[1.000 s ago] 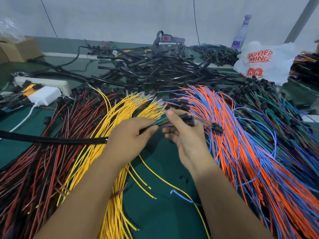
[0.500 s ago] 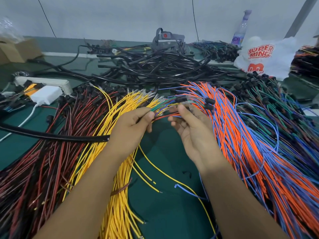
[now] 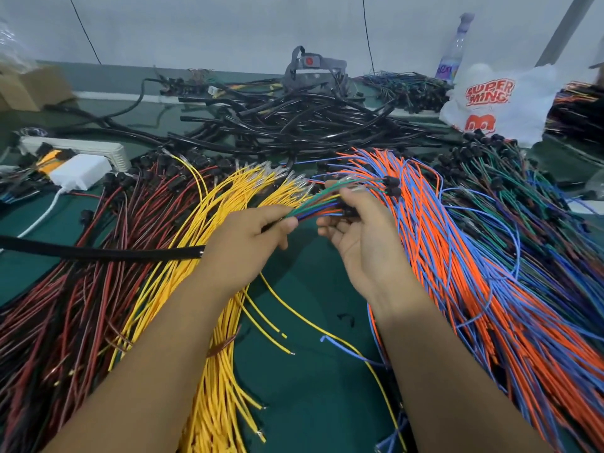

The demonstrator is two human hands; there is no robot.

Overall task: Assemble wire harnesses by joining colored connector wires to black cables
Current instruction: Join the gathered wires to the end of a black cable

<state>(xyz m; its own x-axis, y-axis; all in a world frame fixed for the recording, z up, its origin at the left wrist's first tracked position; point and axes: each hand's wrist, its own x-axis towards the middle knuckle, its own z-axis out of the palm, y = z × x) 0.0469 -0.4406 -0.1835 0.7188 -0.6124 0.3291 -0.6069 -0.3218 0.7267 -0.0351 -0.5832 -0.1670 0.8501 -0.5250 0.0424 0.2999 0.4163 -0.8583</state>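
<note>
Two bare hands meet over a green felt-like table (image 3: 304, 371). From the head view, the left hand (image 3: 243, 243) pinches a slim bundle of coloured wires (image 3: 315, 204) where it leaves a smooth black cable (image 3: 98, 253). The right hand (image 3: 366, 243), palm up, curls its fingers round the bundle's far end, beside two small black connectors (image 3: 392, 186).

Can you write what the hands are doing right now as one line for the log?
left hand: grips black cable and coloured wire bundle | right hand: pinches bundle's far end | table: yellow wires
</note>
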